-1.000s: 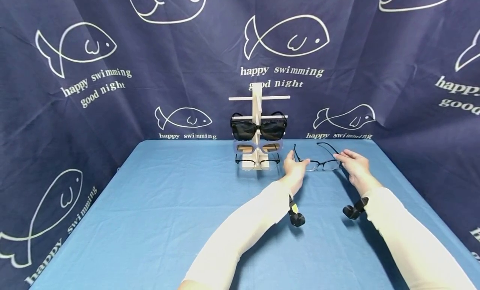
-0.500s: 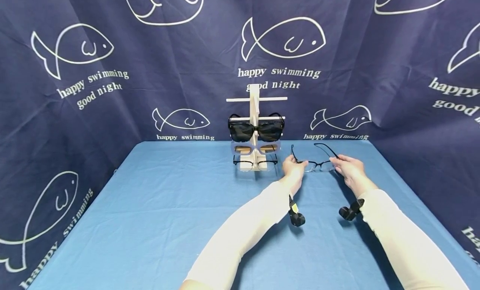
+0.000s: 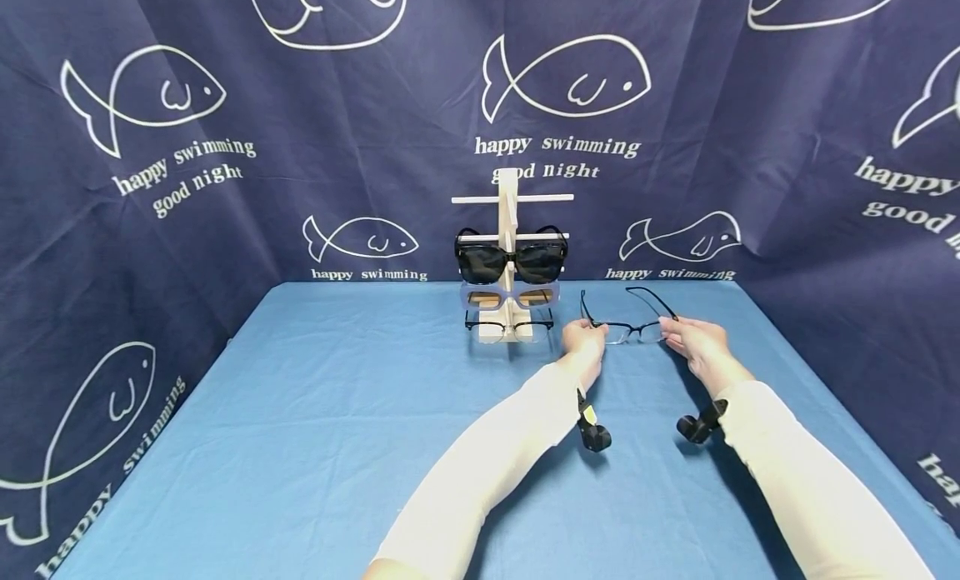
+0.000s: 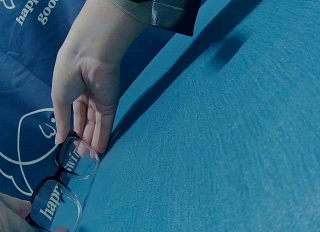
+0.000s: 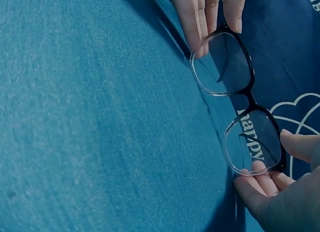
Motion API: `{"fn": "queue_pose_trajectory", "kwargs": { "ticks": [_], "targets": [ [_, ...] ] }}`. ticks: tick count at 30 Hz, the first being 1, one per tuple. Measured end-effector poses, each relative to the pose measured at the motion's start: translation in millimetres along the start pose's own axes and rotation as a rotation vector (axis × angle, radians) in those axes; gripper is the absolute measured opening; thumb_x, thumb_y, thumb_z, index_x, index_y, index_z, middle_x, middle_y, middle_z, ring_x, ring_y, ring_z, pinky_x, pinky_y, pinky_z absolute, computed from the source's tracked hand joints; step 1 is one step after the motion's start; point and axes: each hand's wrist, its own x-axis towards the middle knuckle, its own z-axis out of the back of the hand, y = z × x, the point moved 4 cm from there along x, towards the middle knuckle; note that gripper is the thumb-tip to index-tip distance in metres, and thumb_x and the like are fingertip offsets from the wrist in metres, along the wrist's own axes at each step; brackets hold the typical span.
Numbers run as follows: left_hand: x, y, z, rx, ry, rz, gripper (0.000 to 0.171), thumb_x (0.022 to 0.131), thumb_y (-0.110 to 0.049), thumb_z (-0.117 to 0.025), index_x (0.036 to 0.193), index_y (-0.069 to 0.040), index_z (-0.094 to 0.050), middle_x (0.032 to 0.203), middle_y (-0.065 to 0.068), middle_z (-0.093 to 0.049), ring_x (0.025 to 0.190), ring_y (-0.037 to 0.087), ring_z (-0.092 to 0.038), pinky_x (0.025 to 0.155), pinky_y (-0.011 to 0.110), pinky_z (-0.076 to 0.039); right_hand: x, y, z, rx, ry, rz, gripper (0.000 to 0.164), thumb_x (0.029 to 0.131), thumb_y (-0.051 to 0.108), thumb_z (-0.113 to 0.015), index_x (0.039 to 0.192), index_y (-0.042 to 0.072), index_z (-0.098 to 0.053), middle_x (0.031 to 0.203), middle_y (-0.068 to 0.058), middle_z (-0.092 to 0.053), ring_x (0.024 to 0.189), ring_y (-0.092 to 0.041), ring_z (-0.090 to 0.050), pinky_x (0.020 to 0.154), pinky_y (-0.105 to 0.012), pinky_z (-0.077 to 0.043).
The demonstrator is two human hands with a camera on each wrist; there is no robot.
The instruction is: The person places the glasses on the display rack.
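A pair of eyeglasses (image 3: 617, 334) with black upper rims and clear lower rims faces me, arms unfolded and pointing away. My left hand (image 3: 583, 347) pinches the left end of the frame between thumb and fingers. At the opposite end, my right hand (image 3: 699, 347) pinches the hinge corner. The right wrist view shows both hands at the outer corners, with the black bridge (image 5: 250, 98) between the lenses. In the left wrist view, my left thumb lies on the front of the eyeglasses (image 4: 61, 173) and the other fingers are behind the lens.
Just left of my left hand stands a wooden display rack (image 3: 508, 184). On it hang black sunglasses (image 3: 483, 265), lilac-framed glasses (image 3: 486, 299) with amber lenses and half-rim eyeglasses (image 3: 491, 324). Its top bar (image 3: 551, 198) is bare. A dark blue fish-print curtain (image 3: 375, 147) closes off the blue-covered table (image 3: 337, 447).
My right hand has shifted slightly left with the eyeglasses, while my left hand has barely moved. The head view has turned a little, sliding the background left.
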Motion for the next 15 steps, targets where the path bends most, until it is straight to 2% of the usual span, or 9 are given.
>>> {"fn": "queue_pose_trajectory", "kwargs": {
  "ticks": [2, 5, 7, 11, 15],
  "targets": [
    [0.9, 1.4, 0.7, 0.0, -0.008, 0.005, 0.029, 0.081, -0.003, -0.075, 0.11, 0.002, -0.068, 0.105, 0.013, -0.07, 0.103, 0.024, -0.065, 0.091, 0.035, -0.056, -0.7, -0.5, -0.1, -0.011, -0.007, -0.014, 0.047, 0.09, 0.012, -0.066, 0.132, 0.003, -0.048, 0.062, 0.014, -0.067, 0.066, 0.0, -0.067, 0.08, -0.018, -0.058],
    [2.0, 4.7, 1.6, 0.002, -0.023, 0.008, 0.026, 0.081, -0.004, -0.076, 0.105, 0.003, -0.069, 0.098, 0.011, -0.07, 0.097, 0.022, -0.066, 0.088, 0.035, -0.056, -1.3, -2.3, 0.5, -0.034, -0.014, -0.046, 0.038, 0.09, 0.014, -0.067, 0.124, 0.008, -0.052, 0.063, 0.014, -0.067, 0.068, 0.0, -0.069, 0.097, -0.026, -0.053],
    [2.0, 6.5, 2.3, 0.008, -0.031, 0.003, 0.024, 0.08, -0.005, -0.077, 0.102, 0.003, -0.07, 0.094, 0.01, -0.07, 0.093, 0.021, -0.066, 0.086, 0.034, -0.056, -1.8, -3.5, 0.7, -0.054, -0.01, -0.063, 0.044, 0.09, 0.016, -0.067, 0.13, 0.008, -0.05, 0.064, 0.015, -0.067, 0.069, 0.0, -0.069, 0.111, -0.032, -0.041],
    [0.2, 7.9, 3.3, 0.013, -0.033, -0.013, 0.023, 0.08, -0.006, -0.077, 0.1, 0.002, -0.07, 0.091, 0.009, -0.07, 0.09, 0.02, -0.065, 0.085, 0.035, -0.056, -3.1, -5.7, 1.3, -0.066, -0.002, -0.084, 0.06, 0.091, 0.019, -0.067, 0.143, 0.007, -0.042, 0.064, 0.015, -0.068, 0.07, 0.0, -0.07, 0.122, -0.042, -0.019],
    [-3.1, 7.8, 4.6, 0.003, -0.03, -0.008, 0.023, 0.079, -0.005, -0.078, 0.099, 0.002, -0.069, 0.091, 0.01, -0.069, 0.09, 0.021, -0.065, 0.084, 0.036, -0.056, -4.6, -8.9, 3.5, -0.055, 0.0, -0.099, 0.045, 0.09, 0.02, -0.068, 0.131, 0.014, -0.052, 0.065, 0.014, -0.069, 0.071, 0.0, -0.07, 0.123, -0.051, 0.0]
  ]
}}
